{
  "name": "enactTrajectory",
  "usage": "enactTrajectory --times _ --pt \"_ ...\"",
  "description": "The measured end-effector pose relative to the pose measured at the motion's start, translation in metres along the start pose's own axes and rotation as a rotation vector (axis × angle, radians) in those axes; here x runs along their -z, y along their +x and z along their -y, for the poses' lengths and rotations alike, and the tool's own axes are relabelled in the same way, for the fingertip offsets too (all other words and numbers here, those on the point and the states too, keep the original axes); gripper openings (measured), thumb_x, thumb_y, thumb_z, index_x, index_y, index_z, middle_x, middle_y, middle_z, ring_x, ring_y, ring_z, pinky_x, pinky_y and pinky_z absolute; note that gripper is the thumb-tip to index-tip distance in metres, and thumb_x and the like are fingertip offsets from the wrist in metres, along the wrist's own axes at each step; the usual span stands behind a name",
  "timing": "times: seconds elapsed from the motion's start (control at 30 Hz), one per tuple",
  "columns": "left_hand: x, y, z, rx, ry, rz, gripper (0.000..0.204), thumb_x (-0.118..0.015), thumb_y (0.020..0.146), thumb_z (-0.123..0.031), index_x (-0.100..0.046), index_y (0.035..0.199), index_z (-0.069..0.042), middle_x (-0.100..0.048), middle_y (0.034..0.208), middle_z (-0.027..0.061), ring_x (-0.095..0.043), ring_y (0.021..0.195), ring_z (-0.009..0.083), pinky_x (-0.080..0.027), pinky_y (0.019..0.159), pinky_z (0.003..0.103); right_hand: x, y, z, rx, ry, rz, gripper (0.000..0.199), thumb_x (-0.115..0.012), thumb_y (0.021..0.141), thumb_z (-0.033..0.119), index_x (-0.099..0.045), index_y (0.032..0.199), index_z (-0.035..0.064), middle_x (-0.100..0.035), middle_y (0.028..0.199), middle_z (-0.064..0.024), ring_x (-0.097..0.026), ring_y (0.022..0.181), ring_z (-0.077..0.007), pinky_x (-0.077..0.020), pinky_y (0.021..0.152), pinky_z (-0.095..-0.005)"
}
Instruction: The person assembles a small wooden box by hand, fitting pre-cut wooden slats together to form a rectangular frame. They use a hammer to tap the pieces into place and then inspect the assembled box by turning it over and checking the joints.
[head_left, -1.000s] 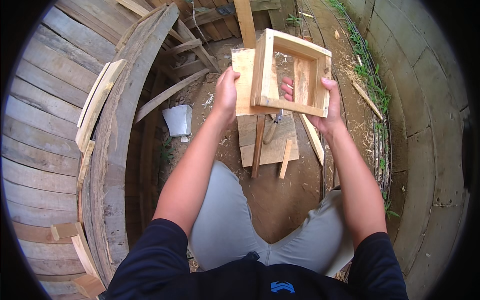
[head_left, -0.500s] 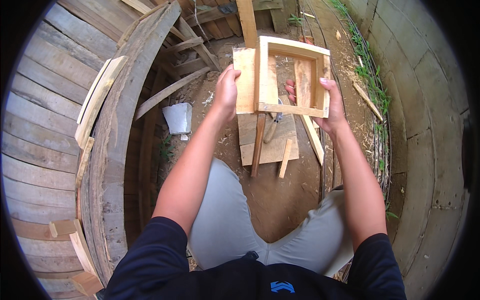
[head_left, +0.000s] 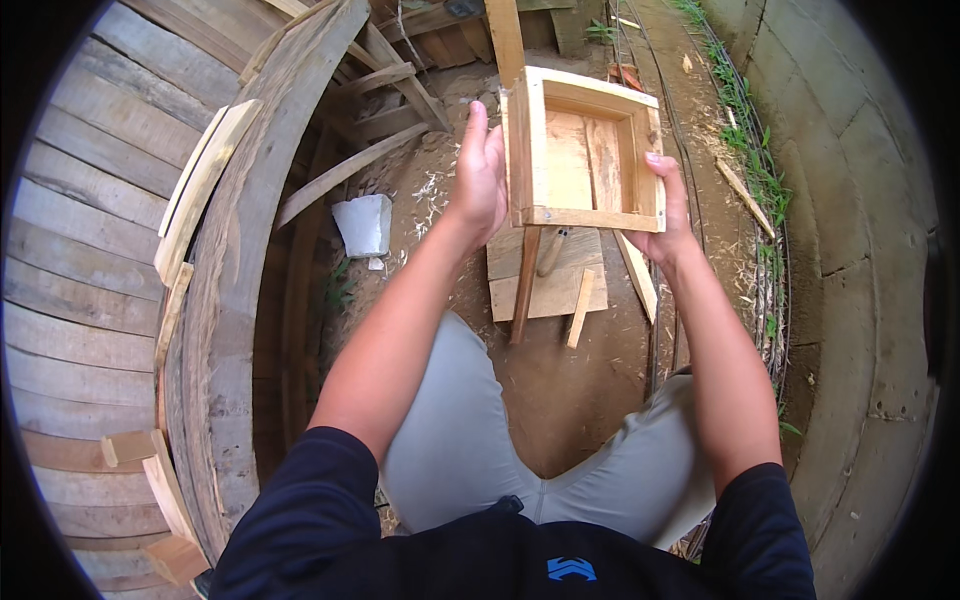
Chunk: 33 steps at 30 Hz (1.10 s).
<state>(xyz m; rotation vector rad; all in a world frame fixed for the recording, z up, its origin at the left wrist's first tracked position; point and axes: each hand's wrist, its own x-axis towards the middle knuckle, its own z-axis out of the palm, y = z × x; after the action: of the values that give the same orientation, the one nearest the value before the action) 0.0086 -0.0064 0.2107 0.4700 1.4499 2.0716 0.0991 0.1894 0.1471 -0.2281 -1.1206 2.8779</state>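
Note:
I hold a square wooden frame (head_left: 585,150) of light planks up in front of me, its open side facing me. My left hand (head_left: 480,175) grips the frame's left wall with the fingers pointing up. On the right wall sits my right hand (head_left: 668,210), thumb on the rim. Through the frame I see wooden boards on the ground.
Below the frame a flat board (head_left: 547,280) lies on the dirt with thin sticks (head_left: 525,285) and a tool handle (head_left: 552,250) on it. A white container (head_left: 363,225) stands to the left. A curved plank wall (head_left: 120,260) rises on the left, concrete (head_left: 850,200) on the right.
The frame has turned in my hands to face me squarely and shifted slightly right. Both hands kept their hold.

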Motion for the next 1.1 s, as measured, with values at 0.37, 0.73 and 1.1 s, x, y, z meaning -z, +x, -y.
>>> enactTrajectory --times 0.37,0.73,1.1 --pt "-0.013 -0.004 -0.003 -0.065 0.209 -0.025 0.087 -0.018 0.102 -0.066 -0.035 0.147 0.007 -0.05 0.144 0.0206 -0.047 0.135 0.0259 -0.033 0.116 0.037 0.003 0.0 0.004 -0.049 -0.053 -0.018 0.077 -0.06 0.083 0.052 -0.046 0.137 -0.0018 -0.06 0.121 -0.0165 -0.064 0.107 -0.0275 -0.053 0.095 -0.0411" --pt "-0.014 -0.006 -0.003 -0.064 0.304 -0.03 0.095 -0.012 0.098 -0.073 -0.036 0.147 0.004 -0.048 0.146 0.0203 -0.044 0.138 0.0261 -0.034 0.116 0.038 0.003 -0.001 0.011 0.033 -0.129 -0.006 0.074 -0.057 0.085 0.05 -0.047 0.136 -0.0019 -0.062 0.119 -0.018 -0.066 0.104 -0.0275 -0.0558 0.09 -0.0418" --pt "0.003 0.001 0.001 0.023 0.364 0.071 0.109 -0.011 0.09 -0.084 -0.03 0.151 0.005 -0.045 0.148 0.0206 -0.044 0.138 0.0277 -0.036 0.114 0.037 0.0 -0.001 0.008 0.084 -0.182 0.075 0.067 -0.05 0.09 0.048 -0.049 0.133 -0.003 -0.066 0.108 -0.0169 -0.069 0.087 -0.0259 -0.0601 0.079 -0.0404"
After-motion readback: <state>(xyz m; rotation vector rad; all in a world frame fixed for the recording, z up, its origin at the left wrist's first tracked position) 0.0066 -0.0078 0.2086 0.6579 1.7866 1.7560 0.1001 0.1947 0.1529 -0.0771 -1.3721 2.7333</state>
